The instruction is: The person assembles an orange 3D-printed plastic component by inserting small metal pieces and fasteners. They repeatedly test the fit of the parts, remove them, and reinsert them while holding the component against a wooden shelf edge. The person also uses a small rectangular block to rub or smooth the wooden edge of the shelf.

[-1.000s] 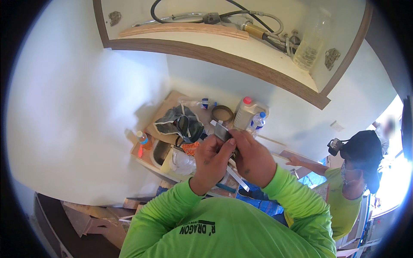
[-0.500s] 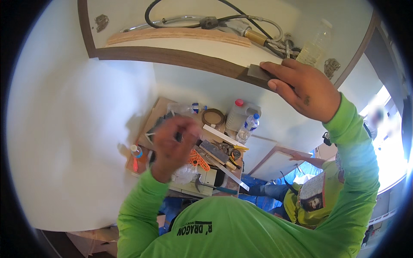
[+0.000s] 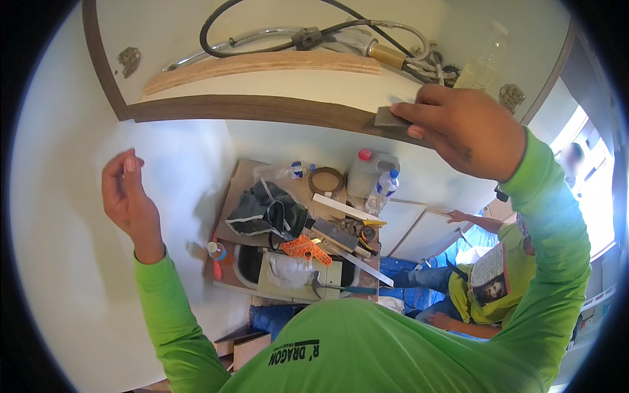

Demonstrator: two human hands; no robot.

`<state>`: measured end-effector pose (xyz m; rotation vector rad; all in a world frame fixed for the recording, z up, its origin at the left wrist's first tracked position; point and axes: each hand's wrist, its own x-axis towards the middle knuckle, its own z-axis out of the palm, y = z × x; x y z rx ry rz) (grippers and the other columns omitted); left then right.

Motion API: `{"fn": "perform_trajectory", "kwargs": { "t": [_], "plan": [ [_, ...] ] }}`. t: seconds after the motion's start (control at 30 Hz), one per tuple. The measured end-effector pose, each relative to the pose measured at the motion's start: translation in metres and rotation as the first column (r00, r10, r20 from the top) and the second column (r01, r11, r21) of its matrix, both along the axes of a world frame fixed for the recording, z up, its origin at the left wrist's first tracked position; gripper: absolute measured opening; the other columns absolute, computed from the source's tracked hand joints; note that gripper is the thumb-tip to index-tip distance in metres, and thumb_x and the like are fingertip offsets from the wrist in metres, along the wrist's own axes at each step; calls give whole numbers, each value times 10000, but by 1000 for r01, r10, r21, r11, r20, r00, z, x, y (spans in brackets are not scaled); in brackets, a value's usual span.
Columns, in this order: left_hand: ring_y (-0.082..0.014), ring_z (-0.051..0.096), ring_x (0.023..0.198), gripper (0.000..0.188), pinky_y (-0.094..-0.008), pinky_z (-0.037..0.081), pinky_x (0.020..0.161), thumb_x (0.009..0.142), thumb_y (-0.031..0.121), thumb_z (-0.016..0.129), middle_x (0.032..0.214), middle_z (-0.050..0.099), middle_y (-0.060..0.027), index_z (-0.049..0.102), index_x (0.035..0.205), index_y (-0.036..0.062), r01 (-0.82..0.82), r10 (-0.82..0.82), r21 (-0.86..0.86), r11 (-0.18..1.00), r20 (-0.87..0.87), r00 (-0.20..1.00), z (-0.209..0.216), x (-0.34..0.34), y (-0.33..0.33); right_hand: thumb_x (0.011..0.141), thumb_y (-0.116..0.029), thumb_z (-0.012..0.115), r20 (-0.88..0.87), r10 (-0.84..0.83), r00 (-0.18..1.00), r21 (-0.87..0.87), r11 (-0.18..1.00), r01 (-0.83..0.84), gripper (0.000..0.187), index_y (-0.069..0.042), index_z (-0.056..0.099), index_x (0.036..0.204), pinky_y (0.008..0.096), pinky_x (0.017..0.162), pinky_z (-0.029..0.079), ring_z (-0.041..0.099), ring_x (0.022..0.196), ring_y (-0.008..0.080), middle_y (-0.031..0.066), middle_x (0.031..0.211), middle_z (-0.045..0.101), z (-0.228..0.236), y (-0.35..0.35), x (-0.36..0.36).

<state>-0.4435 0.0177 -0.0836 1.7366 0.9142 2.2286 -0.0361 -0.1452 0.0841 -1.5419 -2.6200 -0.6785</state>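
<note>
The right hand (image 3: 465, 134) was the nearer one: its fingers gripped a grey flat piece (image 3: 386, 117), which stuck out past the fingertips toward nine o'clock and appeared to rest on the brown cabinet edge (image 3: 262, 108). That edge ran lengthwise from nine o'clock to about four, passing beneath the hand. The piece's own long axis could not be told, since the fingers covered part of it.

The left hand (image 3: 133, 208) was raised well apart, at eight o'clock from the piece, its fingers loosely bent with nothing visible in them.

Inside the cabinet, a pale plank (image 3: 262, 63) lay at ten o'clock from the piece and a clear bottle (image 3: 487, 56) at two.

Farther down, on the worktop, a water bottle (image 3: 381, 194) stood at six o'clock, while an orange plastic piece (image 3: 306, 249) lay toward seven. Beyond, a co-worker in yellow (image 3: 521, 265) was at about five o'clock.
</note>
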Motion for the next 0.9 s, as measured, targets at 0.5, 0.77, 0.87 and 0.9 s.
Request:
{"fn": "perform_trajectory", "kwargs": {
  "t": [0.5,0.77,0.87,0.9],
  "plan": [
    [-113,519,889,127,-250,450,811,1024,86,618,964,582,-38,643,1083,-24,164,-203,-260,952,-130,971,-100,34,8,961,-235,657,47,-59,997,43,997,57,209,-82,683,1100,470,622,564,690,713,350,122,856,623,0,38,-3],
    [-161,540,888,109,-301,445,837,969,66,660,948,602,-73,653,1027,-26,260,-289,-334,906,-37,957,-104,66,-7,947,-229,663,16,-57,998,19,998,56,192,-60,640,1034,483,623,555,680,708,360,131,873,623,0,41,7],
    [-172,556,883,111,-309,456,821,970,76,664,957,613,-83,656,1026,-19,255,-299,-280,926,-128,945,-99,78,-11,946,-234,666,31,-60,998,5,998,60,206,-58,635,1048,481,625,549,678,712,358,134,870,618,1,41,12],
    [-177,560,877,116,-311,459,815,971,81,665,955,617,-86,656,1028,-19,254,-298,-272,928,-136,945,-100,79,-13,945,-235,668,52,-68,996,11,998,67,210,-57,634,1050,481,626,547,677,712,357,135,867,616,2,36,15]
  ]
}}
